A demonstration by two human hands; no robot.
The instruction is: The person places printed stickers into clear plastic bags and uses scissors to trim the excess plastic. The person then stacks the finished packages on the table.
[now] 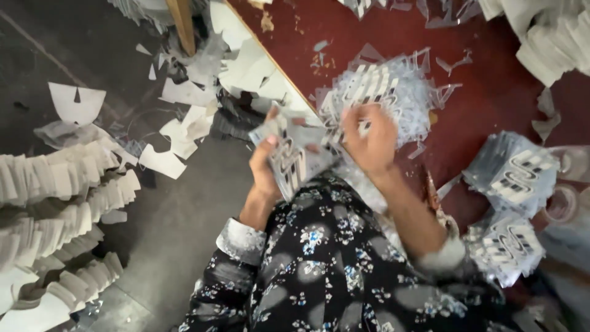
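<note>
While the left hand (265, 165) grips a stack of clear stickers (295, 154), the right hand (370, 142), fingers curled, picks more off the table (491, 92); gathering seems underway.

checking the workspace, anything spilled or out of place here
Yes: white paper offcuts lie scattered over the dark floor beside the red table, and clear plastic scraps litter the tabletop. Neat stacks of white cut pieces sit at the left.

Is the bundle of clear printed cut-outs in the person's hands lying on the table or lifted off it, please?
Lifted: the left hand grips the bundle clear of the table edge, with the right hand beside it.
</note>
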